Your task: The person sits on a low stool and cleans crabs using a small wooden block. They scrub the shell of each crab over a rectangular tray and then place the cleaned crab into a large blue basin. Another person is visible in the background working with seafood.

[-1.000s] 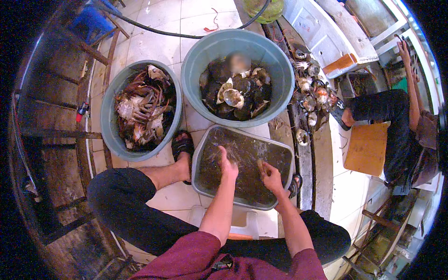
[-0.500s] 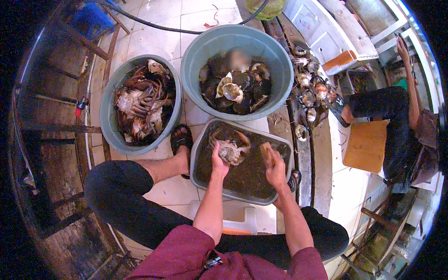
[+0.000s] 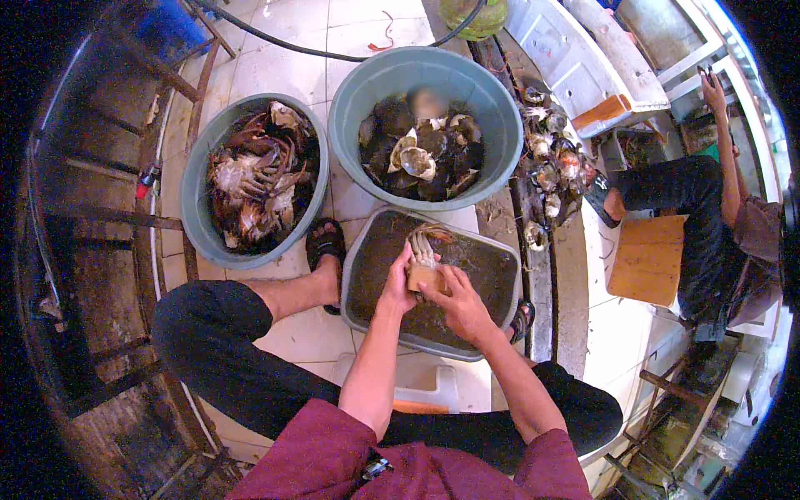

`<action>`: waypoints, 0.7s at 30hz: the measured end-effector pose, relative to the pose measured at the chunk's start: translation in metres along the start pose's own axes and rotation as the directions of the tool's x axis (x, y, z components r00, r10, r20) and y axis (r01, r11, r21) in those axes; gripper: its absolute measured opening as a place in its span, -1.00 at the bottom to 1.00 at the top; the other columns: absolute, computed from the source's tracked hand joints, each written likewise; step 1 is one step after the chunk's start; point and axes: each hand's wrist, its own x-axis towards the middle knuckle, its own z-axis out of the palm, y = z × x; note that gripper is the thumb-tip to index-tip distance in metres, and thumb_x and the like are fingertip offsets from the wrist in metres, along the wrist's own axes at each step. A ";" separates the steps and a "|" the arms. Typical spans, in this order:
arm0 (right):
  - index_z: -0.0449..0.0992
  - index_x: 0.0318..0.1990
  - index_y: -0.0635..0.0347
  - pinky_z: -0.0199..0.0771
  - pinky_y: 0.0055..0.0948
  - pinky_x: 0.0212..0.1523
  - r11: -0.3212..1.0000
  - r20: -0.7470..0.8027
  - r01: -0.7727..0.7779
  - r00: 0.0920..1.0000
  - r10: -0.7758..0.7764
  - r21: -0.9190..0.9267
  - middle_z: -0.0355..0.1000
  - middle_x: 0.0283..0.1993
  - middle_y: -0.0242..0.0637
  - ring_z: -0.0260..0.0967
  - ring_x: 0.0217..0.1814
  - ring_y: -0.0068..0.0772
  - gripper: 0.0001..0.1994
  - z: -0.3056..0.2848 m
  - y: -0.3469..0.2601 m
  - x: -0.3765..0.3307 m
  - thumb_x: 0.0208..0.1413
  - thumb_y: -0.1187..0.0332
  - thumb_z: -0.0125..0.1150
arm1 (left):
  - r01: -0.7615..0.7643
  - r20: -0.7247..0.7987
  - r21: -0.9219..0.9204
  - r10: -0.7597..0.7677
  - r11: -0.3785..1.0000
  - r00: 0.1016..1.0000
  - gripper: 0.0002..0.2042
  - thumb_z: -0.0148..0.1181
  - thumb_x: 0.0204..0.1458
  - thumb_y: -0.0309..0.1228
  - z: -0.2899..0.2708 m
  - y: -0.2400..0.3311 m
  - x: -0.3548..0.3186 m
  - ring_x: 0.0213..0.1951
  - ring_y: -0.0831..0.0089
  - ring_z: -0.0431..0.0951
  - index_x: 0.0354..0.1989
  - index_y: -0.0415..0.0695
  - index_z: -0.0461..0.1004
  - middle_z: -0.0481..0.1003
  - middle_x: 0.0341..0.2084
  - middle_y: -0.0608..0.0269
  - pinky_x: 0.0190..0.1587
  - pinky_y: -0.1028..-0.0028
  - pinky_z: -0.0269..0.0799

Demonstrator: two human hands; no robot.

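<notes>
Over a grey tub (image 3: 348, 283) of murky brown water, my left hand (image 3: 398, 285) grips a crab (image 3: 423, 247), its pale legs pointing away from me. My right hand (image 3: 460, 307) holds a tan block (image 3: 426, 278), like the back of a scrubbing brush, against the crab's near side; any bristles are hidden. Most of the crab's body is covered by the block and my fingers. Beyond the tub, a large round blue-green basin (image 3: 340, 125) contains dark shells and a pale opened one on top. Another basin (image 3: 193, 221), at the left, is heaped with crabs.
Crab shells (image 3: 546, 171) lie along wooden planks to the right. A black hose (image 3: 275, 43) crosses the tiles at the far side. Another person (image 3: 708, 200) sits at the right beside a wooden board (image 3: 648, 260). A white foam box (image 3: 550, 50) stands at the far right.
My right hand has moved left, bringing the tan block onto the crab. The crab has been turned, so its legs now face away from me rather than its body lying open to view.
</notes>
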 end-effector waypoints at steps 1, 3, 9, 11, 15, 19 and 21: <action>0.42 0.14 -0.09 0.28 -0.07 0.21 0.999 -0.004 -0.032 0.999 0.032 -0.013 0.14 0.22 0.04 0.11 0.26 0.18 -0.27 0.004 0.006 -0.011 -0.33 0.70 0.06 | 0.020 -0.061 -0.008 -0.020 1.000 0.998 -0.39 -0.11 0.11 0.20 0.004 -0.002 0.000 -0.23 0.30 0.55 -0.11 -0.17 0.46 0.54 -0.23 0.18 -0.14 0.28 0.50; 0.42 0.15 -0.09 0.27 -0.08 0.22 0.999 -0.045 -0.041 0.998 0.041 -0.009 0.13 0.24 0.05 0.11 0.26 0.19 -0.27 0.010 0.010 -0.010 -0.33 0.70 0.06 | 0.079 -0.032 0.036 -0.078 0.996 0.996 -0.38 -0.13 0.10 0.21 -0.008 0.000 0.004 -0.18 0.26 0.54 -0.09 -0.16 0.45 0.53 -0.22 0.17 -0.09 0.26 0.48; 0.41 0.14 -0.06 0.26 -0.08 0.22 0.993 -0.070 -0.098 0.993 0.093 -0.062 0.12 0.26 0.11 0.11 0.27 0.20 -0.33 0.012 0.023 -0.017 -0.27 0.67 0.08 | 0.069 -0.186 0.073 -0.055 0.995 0.981 -0.41 -0.12 0.07 0.21 0.005 0.003 0.002 -0.24 0.24 0.57 -0.11 -0.10 0.49 0.55 -0.24 0.16 -0.12 0.26 0.49; 0.40 0.17 -0.06 0.28 -0.05 0.19 0.989 -0.099 -0.139 0.986 0.133 -0.053 0.13 0.25 0.12 0.13 0.25 0.22 -0.28 0.010 0.025 -0.018 -0.29 0.71 0.06 | 0.082 -0.152 0.054 -0.073 0.995 0.986 -0.41 -0.12 0.07 0.19 0.004 0.007 0.004 -0.25 0.26 0.57 -0.11 -0.12 0.49 0.56 -0.25 0.17 -0.13 0.26 0.50; 0.42 0.15 -0.04 0.25 -0.07 0.22 0.998 -0.110 -0.045 0.993 0.049 0.038 0.14 0.23 0.11 0.13 0.25 0.21 -0.28 0.018 0.018 -0.013 -0.30 0.73 0.04 | 0.038 -0.154 0.049 -0.031 0.998 0.988 -0.43 -0.14 0.09 0.13 0.007 0.005 0.001 -0.25 0.28 0.56 -0.13 -0.17 0.48 0.56 -0.28 0.19 -0.13 0.27 0.49; 0.44 0.12 -0.02 0.22 -0.07 0.23 0.999 -0.142 -0.018 0.990 0.023 0.034 0.14 0.22 0.12 0.15 0.23 0.21 -0.28 0.014 0.015 -0.013 -0.34 0.75 0.03 | 0.018 -0.163 -0.046 -0.026 0.999 0.986 -0.48 -0.18 0.12 0.08 0.015 0.012 -0.001 -0.31 0.29 0.56 -0.22 -0.16 0.49 0.55 -0.35 0.21 -0.17 0.27 0.50; 0.46 0.10 -0.01 0.22 -0.05 0.22 0.998 -0.130 -0.007 0.991 0.015 0.063 0.14 0.22 0.13 0.15 0.22 0.21 -0.29 0.012 0.011 -0.010 -0.35 0.75 0.03 | 0.025 -0.135 -0.028 -0.028 0.999 0.990 -0.48 -0.20 0.14 0.07 0.024 0.014 -0.002 -0.36 0.29 0.56 -0.26 -0.17 0.50 0.55 -0.41 0.21 -0.19 0.26 0.51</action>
